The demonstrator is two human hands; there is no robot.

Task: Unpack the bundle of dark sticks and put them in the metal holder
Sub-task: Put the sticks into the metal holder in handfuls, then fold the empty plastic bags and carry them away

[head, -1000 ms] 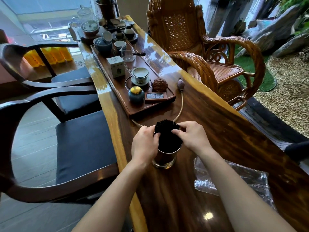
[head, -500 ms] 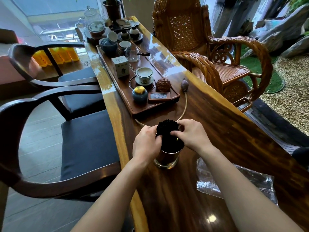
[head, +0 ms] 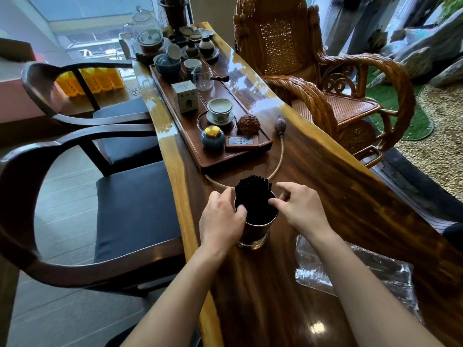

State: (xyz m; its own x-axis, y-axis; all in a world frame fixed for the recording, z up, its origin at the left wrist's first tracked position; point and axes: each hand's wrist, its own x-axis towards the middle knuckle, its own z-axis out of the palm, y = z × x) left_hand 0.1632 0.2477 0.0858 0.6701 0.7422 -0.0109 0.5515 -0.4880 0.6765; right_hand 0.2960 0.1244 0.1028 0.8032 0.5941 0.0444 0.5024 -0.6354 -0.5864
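The bundle of dark sticks [head: 253, 194] stands upright in the shiny metal holder [head: 255, 234] on the wooden table, tips poking above the rim. My left hand [head: 220, 219] grips the holder's left side, its thumb hooked over the rim against the sticks. My right hand [head: 300, 209] hovers at the right of the rim with loose, spread fingers. Its thumb tip just touches the sticks and it holds nothing.
A crumpled clear plastic wrapper [head: 350, 271] lies on the table to my right. A wooden tea tray [head: 250, 152] with cups, jars and a remote sits just beyond the holder, with a hose and rubber bulb [head: 280, 123] curving beside it. Dark chairs [head: 75, 171] stand left, a rattan chair [head: 325, 96] right.
My right hand has let go of the stick tops and drawn back to the right. The sticks have spread a little inside the holder. My left hand stays at the holder.
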